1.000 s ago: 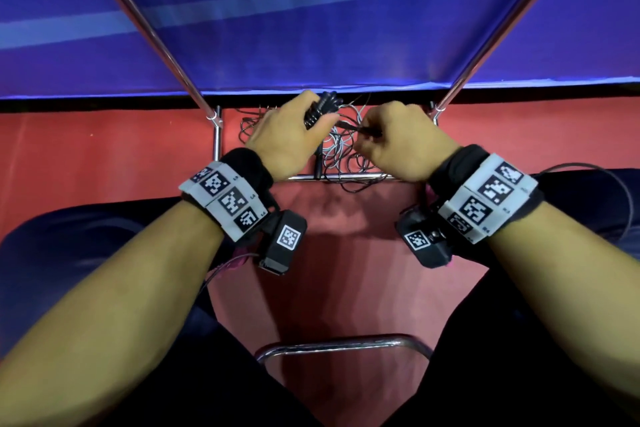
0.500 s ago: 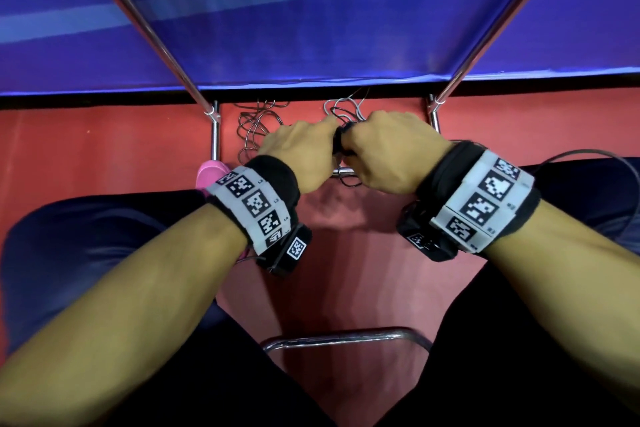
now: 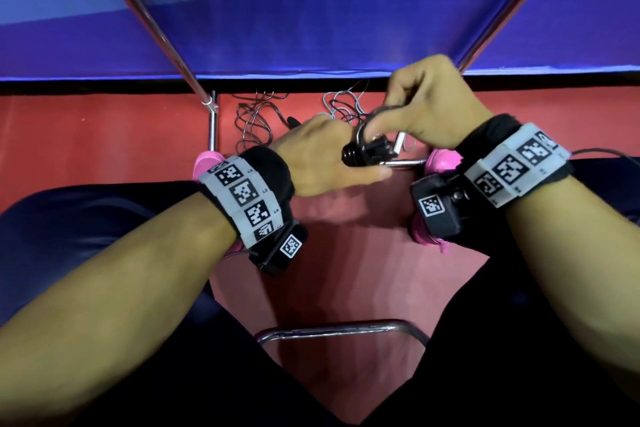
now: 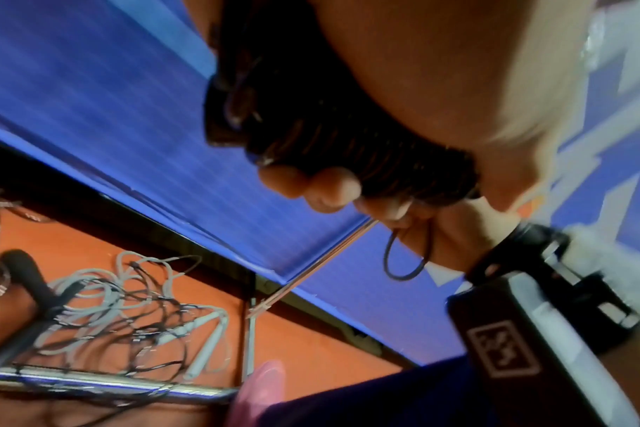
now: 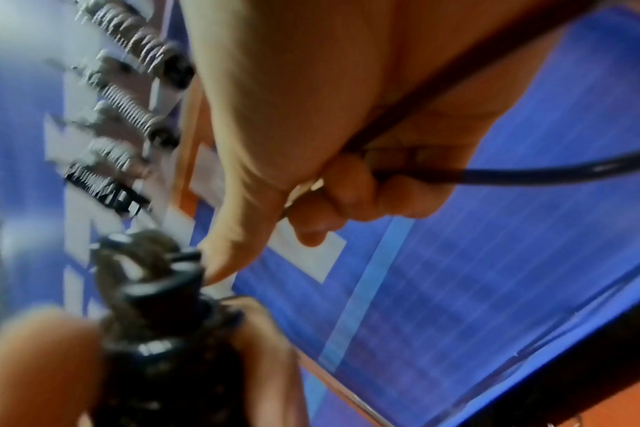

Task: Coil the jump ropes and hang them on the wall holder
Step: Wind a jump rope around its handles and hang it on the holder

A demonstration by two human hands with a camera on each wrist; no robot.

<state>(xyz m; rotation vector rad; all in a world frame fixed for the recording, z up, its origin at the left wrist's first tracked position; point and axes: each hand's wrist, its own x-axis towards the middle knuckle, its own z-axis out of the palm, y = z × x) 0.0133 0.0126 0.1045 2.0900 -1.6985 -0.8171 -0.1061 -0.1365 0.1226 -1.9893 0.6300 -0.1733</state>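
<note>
My left hand [image 3: 360,166] grips the black ribbed handles [image 3: 363,152] of a jump rope; the left wrist view shows its fingers [image 4: 333,187] curled round the handles [image 4: 347,138]. My right hand [image 3: 381,118] is just above and pinches that rope's black cord [image 5: 530,170], which loops out of the handle ends [image 5: 157,303]. A tangle of a grey rope [image 4: 128,303] and thin black cord [image 3: 256,121] lies on the red floor, with another black handle [image 4: 26,277] beside it. A blurred row of spring-like metal pegs [image 5: 135,86] shows in the right wrist view.
A blue banner [image 3: 311,10] on slanted metal poles [image 3: 156,28] stands right ahead. A low chrome bar [image 4: 110,384] crosses over the floor tangle. Pink shoes [image 3: 207,163] sit on either side, and a chair's chrome front bar [image 3: 332,329] is between my knees.
Both hands came up off the floor tangle and moved right with the black handles. My right hand has lifted apart from the left, drawing the cord upward.
</note>
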